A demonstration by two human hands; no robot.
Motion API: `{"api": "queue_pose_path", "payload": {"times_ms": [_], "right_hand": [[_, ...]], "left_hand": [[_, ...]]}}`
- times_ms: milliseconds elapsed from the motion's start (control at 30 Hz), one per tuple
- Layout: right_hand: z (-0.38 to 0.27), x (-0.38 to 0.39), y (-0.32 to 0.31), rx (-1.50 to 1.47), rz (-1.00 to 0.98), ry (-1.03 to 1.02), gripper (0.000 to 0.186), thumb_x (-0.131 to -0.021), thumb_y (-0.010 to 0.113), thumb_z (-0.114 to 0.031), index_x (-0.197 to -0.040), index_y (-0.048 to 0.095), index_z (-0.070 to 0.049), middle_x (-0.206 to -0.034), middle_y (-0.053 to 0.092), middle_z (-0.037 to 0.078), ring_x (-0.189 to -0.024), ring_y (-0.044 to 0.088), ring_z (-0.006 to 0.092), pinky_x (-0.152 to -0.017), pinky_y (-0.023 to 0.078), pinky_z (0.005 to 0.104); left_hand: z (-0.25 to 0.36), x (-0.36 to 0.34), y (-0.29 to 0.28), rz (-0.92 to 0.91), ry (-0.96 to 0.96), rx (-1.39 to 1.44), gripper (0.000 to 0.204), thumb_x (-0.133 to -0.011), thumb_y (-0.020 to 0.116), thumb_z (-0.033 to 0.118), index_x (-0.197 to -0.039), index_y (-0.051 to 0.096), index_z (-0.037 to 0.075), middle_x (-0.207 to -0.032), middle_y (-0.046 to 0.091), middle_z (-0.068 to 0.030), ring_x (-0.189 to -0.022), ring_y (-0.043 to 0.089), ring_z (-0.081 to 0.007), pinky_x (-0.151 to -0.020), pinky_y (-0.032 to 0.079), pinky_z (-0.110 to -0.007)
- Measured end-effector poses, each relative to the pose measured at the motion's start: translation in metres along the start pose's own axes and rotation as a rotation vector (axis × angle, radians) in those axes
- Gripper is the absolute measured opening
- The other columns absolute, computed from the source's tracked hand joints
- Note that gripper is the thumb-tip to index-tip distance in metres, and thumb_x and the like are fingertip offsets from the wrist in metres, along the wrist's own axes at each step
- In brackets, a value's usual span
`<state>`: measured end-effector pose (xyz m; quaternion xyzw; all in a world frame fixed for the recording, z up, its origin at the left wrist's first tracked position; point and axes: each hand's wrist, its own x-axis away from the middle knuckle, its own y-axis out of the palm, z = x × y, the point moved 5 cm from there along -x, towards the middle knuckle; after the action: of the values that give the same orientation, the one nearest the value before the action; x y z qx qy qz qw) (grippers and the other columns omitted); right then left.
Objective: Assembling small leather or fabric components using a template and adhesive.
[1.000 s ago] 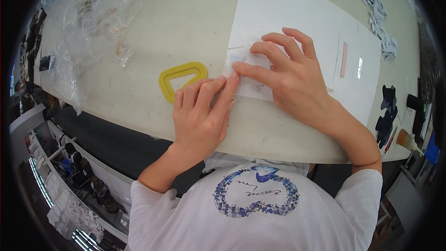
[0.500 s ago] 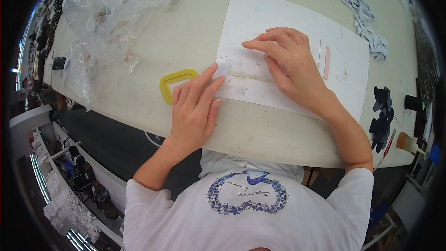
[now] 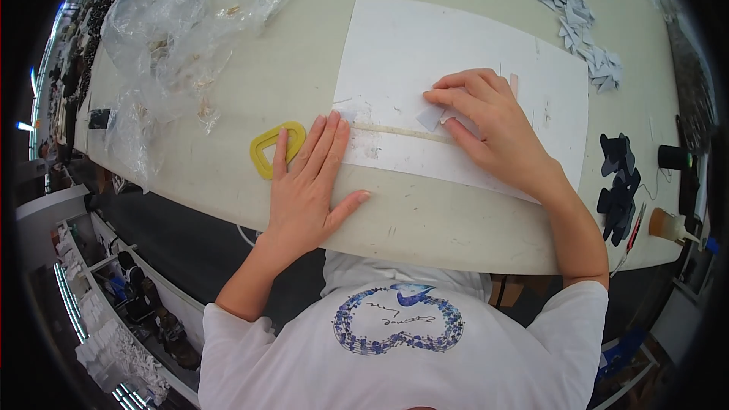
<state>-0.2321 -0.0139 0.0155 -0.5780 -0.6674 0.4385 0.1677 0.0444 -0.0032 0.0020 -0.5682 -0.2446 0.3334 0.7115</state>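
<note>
The hands are apart: the right hand (image 3: 490,121) pinches a small, flat, angular pale-grey piece (image 3: 430,118) over a smooth white rectangular board (image 3: 410,38); the left hand (image 3: 304,178) lies flat at its left edge, fingertips by a similar pale scrap (image 3: 346,111), one finger over a yellow rounded-triangular frame (image 3: 261,155). Crinkled clear plastic film (image 3: 175,53) covers the desk's (image 3: 402,220) far left.

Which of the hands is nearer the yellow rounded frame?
Left: the left hand partly overlaps the yellow rounded frame; the right hand is farther right, over the white sheet.
</note>
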Motion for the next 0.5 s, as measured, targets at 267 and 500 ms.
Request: {"api": "queue_pose_path", "payload": {"times_ms": [267, 500], "right_hand": [[-0.002, -0.010, -0.001, 0.016, -0.140, 0.031, 0.019, -0.090, 0.072, -0.002, -0.109, 0.071, -0.008, -0.105, 0.068, 0.006, -0.108, 0.059, 0.0273, -0.098, 0.046, 0.0405], [-0.008, -0.021, -0.006, -0.433, -0.340, 0.227, 0.017, -0.086, 0.074, -0.003, -0.103, 0.072, -0.007, -0.104, 0.069, 0.001, -0.118, 0.058, 0.0201, -0.107, 0.046, 0.0413]], "left_hand": [[0.001, 0.000, 0.000, -0.051, 0.015, -0.014, 0.092, -0.105, 0.060, 0.056, -0.174, 0.028, 0.004, -0.181, 0.027, -0.0216, -0.168, 0.026, -0.0353, -0.135, 0.008, -0.058], [-0.008, 0.011, -0.021, 0.422, -0.122, 0.338, 0.059, -0.110, 0.059, 0.029, -0.160, 0.052, -0.001, -0.173, 0.042, -0.0199, -0.150, 0.051, -0.0317, -0.124, 0.040, -0.048]]}}
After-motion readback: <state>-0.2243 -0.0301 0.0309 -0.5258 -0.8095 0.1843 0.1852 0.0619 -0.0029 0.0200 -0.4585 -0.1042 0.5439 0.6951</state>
